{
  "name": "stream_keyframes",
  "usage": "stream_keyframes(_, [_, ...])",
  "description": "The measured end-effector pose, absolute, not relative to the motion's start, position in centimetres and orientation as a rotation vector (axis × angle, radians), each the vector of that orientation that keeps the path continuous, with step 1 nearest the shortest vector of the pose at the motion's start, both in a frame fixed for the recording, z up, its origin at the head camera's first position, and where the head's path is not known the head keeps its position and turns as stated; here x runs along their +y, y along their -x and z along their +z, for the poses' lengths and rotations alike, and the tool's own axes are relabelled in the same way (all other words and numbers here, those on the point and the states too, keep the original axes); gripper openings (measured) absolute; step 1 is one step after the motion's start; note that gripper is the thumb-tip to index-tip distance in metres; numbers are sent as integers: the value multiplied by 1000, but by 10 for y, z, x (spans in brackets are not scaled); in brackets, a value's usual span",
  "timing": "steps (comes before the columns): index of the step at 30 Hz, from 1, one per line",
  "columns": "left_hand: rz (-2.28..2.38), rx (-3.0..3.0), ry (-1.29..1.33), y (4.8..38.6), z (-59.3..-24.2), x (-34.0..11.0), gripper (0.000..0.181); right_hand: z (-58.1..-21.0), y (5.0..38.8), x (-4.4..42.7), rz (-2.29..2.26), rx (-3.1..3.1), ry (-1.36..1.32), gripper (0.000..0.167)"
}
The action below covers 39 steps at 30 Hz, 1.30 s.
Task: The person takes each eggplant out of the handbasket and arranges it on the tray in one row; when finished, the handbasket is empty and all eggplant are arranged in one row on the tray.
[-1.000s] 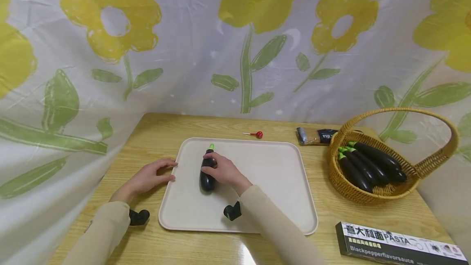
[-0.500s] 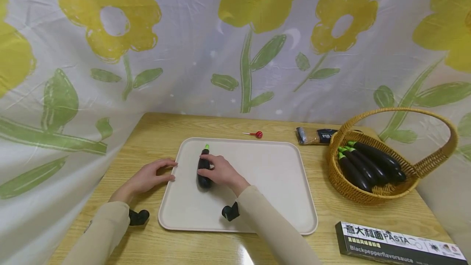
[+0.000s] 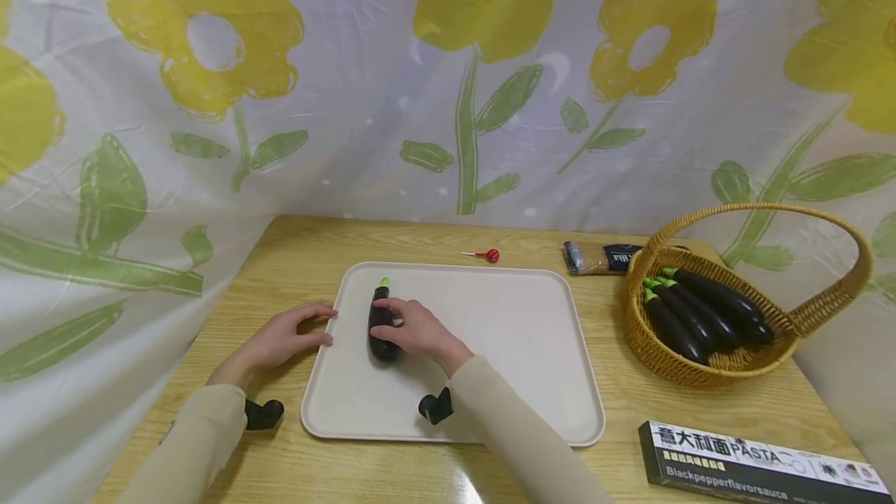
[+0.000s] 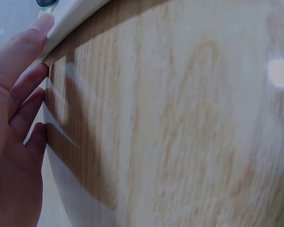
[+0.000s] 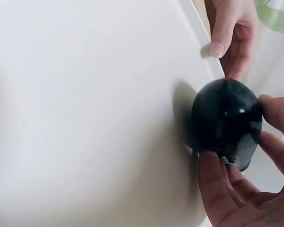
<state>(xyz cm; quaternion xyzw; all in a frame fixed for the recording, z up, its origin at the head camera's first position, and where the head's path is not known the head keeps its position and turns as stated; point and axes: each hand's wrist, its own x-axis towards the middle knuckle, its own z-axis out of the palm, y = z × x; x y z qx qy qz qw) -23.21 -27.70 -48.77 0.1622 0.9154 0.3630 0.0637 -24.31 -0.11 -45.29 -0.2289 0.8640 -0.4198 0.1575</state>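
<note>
My right hand (image 3: 420,333) grips a dark, glossy eggplant (image 3: 383,349) with a green stem, over the left part of a white tray (image 3: 511,348). The stem points to the far side. In the right wrist view the rounded end of the eggplant (image 5: 225,120) faces the camera, with thumb and fingers around it. My left hand (image 3: 283,337) stays at the tray's left edge, fingers and thumb extended. The left wrist view has the thumb (image 4: 26,45) at the tray rim (image 4: 75,19) and the other fingertips beside it.
A wicker basket (image 3: 661,356) with several eggplants stands at the right. A pasta box (image 3: 763,465) lies nearer, at the front right. Behind the tray are a red lollipop (image 3: 492,256) and a packet of pasta (image 3: 595,258). A flowered cloth (image 3: 350,138) hangs at the back.
The right hand has moved a little to the left across the tray with the eggplant in its grip. The left hand has kept its place at the tray's edge.
</note>
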Motion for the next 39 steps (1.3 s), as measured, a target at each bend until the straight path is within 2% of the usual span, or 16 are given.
stream_keyframes(13, [1074,2762,-476,232,-485,-276,47,-453,239,-2,-1256,2451,616,48])
stream_keyframes(20, [1081,2772,-487,231,-485,-276,47,-450,237,14,-1298,2396,604,51])
stream_keyframes(30, [1071,2783,-518,230,-484,-276,47,-440,223,78,-1334,2415,590,49])
stream_keyframes(39, [1083,2777,-514,231,-487,-276,47,-419,203,156,-1432,2449,538,48])
